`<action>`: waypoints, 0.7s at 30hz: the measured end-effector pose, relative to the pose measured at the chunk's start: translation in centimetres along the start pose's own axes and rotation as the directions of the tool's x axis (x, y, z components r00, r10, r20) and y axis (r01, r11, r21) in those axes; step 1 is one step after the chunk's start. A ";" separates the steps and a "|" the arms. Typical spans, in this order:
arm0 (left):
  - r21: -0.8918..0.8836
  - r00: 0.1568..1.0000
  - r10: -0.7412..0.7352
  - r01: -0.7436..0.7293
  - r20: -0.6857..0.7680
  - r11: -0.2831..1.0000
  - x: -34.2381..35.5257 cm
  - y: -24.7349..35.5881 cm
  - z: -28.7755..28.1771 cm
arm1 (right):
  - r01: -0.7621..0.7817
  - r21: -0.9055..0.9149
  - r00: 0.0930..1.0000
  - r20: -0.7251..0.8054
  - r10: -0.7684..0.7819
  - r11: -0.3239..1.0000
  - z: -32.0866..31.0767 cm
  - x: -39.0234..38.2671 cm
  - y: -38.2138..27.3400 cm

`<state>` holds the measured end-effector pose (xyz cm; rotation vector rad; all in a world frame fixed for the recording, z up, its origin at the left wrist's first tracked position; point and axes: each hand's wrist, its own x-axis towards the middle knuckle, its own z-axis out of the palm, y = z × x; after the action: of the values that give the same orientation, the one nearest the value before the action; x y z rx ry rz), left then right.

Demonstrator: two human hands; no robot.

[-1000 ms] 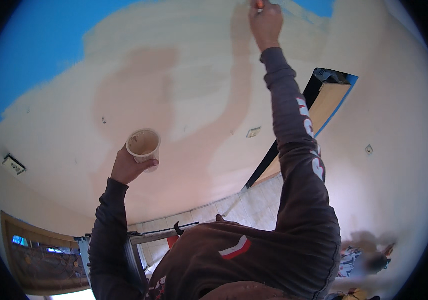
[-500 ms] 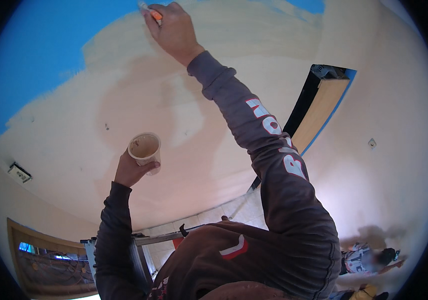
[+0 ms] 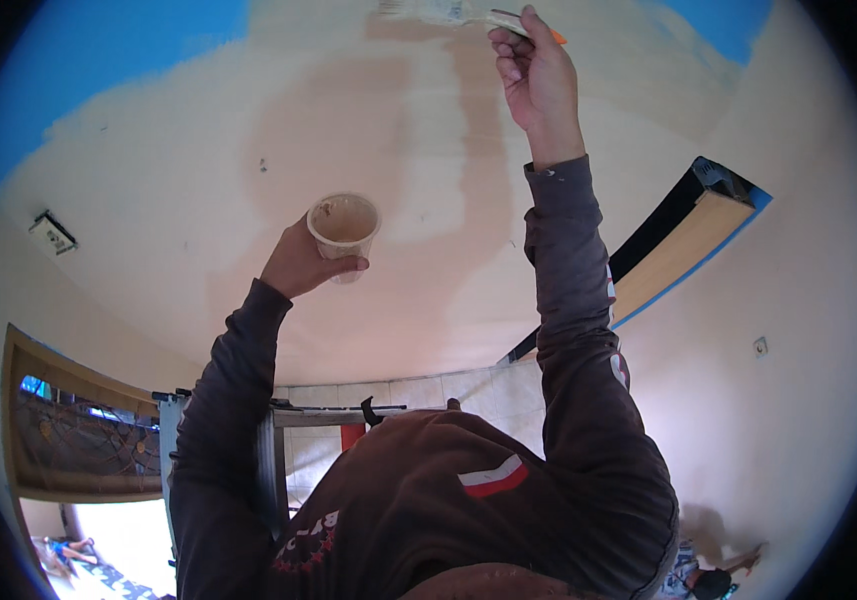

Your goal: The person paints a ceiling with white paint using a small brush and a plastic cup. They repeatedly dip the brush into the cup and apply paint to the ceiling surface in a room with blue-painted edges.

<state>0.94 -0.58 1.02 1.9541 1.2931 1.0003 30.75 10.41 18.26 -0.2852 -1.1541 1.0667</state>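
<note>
My left hand (image 3: 308,258) is wrapped round a clear plastic cup (image 3: 345,222), held upright in front of the wall. Pale residue coats the inside of the cup; how much paint it holds I cannot make out. Raised high, my right hand (image 3: 538,80) grips the handle of a paintbrush (image 3: 503,18), which has an orange end. Its pale, paint-covered bristles point left, close to the wall at the top of the picture. Cream paint covers much of the wall (image 3: 428,130), while blue paint (image 3: 148,40) shows at the upper left and upper right.
A ladder (image 3: 278,470) stands below, beside my left arm. On the right a wood-faced ledge with black sides (image 3: 683,230) juts from the wall. A socket box (image 3: 53,232) sits at left, a wall outlet (image 3: 760,347) at right. Another person (image 3: 713,582) is at lower right.
My right hand has swung right with the brush, turning so its bristles point left. The cup in my left hand appears higher and further right, as the whole view has shifted.
</note>
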 end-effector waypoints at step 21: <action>-0.034 0.999 0.025 -0.026 -0.019 0.999 -0.3 -0.9 -0.3 | 0.776 -0.475 0.626 0.657 -0.420 0.414 18.5 7.7 5.8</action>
<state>0.21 -0.50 0.39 1.9446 1.2557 1.0487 12.12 13.63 26.94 -0.1896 -1.9050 -0.1078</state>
